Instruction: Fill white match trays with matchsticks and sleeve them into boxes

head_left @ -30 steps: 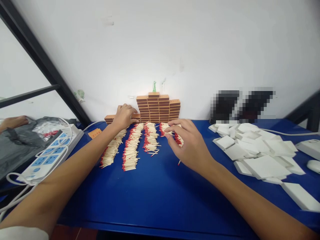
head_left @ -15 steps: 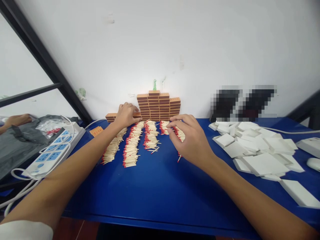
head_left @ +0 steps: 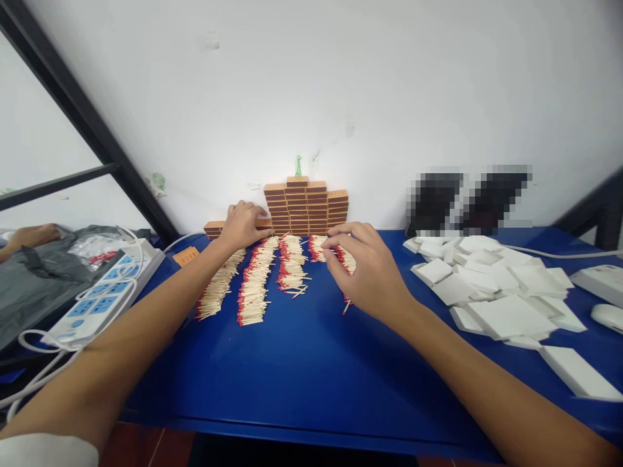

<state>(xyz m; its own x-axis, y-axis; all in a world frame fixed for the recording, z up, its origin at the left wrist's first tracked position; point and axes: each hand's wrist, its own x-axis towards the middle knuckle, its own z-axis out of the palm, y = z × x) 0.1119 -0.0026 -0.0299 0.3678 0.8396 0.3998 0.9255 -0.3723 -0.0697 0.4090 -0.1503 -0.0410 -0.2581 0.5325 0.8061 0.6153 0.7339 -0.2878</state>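
Observation:
Rows of red-tipped matches (head_left: pixel 256 279) lie on a blue table (head_left: pixel 302 376). A stack of brown matchboxes (head_left: pixel 306 207) stands against the white wall behind them. My left hand (head_left: pixel 242 226) reaches to the low end of that stack, fingers curled over a brown matchbox (head_left: pixel 214 227). My right hand (head_left: pixel 365 269) hovers over the rightmost row of matches (head_left: pixel 316 246), fingers bent and pinching toward the matches; what they hold, if anything, is hidden.
A pile of white box trays (head_left: pixel 491 285) covers the right side. A white power strip (head_left: pixel 102 292) with cables and a grey bag (head_left: pixel 29 272) lie left. Another person's hand (head_left: pixel 29 235) shows at the far left. A black frame bar (head_left: pixel 82 110) slants up left.
My right hand has drawn slightly toward the far end of the rightmost match row, its fingers closing together. The left hand stays on the matchbox.

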